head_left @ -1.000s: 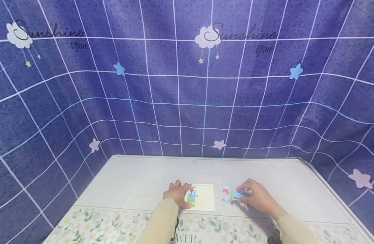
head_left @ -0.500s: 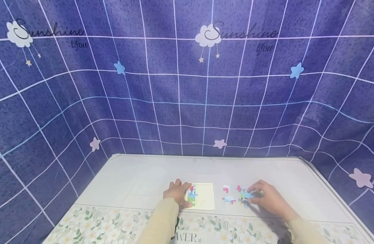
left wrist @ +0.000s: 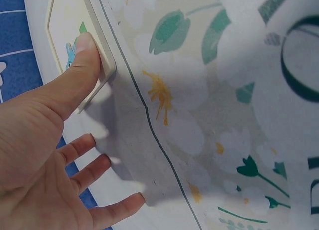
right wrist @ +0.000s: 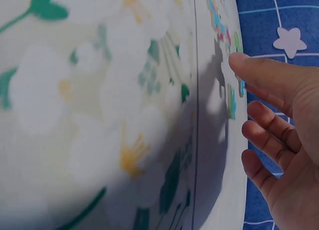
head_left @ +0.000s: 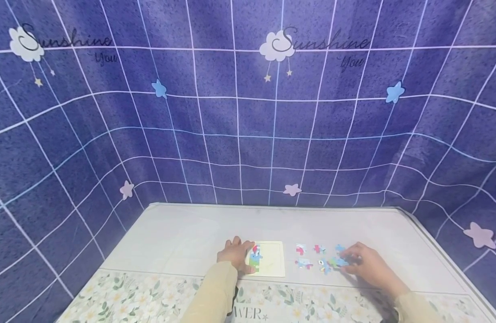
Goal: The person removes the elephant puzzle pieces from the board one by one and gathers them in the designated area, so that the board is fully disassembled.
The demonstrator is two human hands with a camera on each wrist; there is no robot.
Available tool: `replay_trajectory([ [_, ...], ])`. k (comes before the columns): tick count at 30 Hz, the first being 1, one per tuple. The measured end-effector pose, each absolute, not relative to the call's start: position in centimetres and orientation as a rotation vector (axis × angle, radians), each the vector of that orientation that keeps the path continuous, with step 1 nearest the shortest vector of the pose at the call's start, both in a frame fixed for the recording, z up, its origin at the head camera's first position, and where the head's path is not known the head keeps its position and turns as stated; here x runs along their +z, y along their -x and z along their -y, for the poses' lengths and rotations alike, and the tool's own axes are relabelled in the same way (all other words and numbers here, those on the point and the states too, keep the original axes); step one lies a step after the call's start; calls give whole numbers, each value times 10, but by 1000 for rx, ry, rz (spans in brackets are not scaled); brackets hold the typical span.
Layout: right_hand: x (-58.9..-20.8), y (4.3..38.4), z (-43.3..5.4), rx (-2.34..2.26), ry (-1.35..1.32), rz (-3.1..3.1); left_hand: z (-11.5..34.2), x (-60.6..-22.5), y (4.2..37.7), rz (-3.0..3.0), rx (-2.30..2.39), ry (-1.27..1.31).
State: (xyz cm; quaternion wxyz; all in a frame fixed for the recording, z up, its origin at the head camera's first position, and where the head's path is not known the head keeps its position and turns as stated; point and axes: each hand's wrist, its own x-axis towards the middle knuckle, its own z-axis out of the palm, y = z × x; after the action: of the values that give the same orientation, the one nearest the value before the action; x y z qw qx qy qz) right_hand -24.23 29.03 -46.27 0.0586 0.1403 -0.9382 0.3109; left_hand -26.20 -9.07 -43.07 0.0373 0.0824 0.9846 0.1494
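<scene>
At the table's middle lies a cream puzzle board [head_left: 273, 260], its left strip filled with a joined red, blue and green picture [head_left: 255, 255]. My left hand [head_left: 234, 255] holds the board's left side between thumb and index finger; the thumb [left wrist: 85, 53] lies over its near corner in the left wrist view. Loose puzzle pieces [head_left: 303, 264] lie flat in two rough rows to the right. My right hand [head_left: 366, 264] is over the rightmost ones, thumb and index finger apart, touching a green-and-blue piece [head_left: 336, 262]. A blue piece [head_left: 340, 247] lies beside the index finger.
The white tabletop [head_left: 191, 233] has a flower-printed band [head_left: 130, 296] along its near side. A purple grid-patterned curtain [head_left: 215, 116] with stars and clouds hangs behind and at both sides.
My right hand has moved right, sliding pieces along the table, and the heap has spread into separate pieces. The left hand and the board have stayed in place.
</scene>
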Motion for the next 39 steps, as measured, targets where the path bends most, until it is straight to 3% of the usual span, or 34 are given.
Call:
replay_trajectory([
  [12, -468, 242, -298, 890, -274, 2930, 91, -433, 263, -3038, 431, -255],
  [28, -466, 239, -301, 919, -364, 2863, 91, -437, 265, -3030, 467, -241],
  [39, -453, 234, -275, 973, -405, 2654, 91, -439, 266, -3049, 483, -230],
])
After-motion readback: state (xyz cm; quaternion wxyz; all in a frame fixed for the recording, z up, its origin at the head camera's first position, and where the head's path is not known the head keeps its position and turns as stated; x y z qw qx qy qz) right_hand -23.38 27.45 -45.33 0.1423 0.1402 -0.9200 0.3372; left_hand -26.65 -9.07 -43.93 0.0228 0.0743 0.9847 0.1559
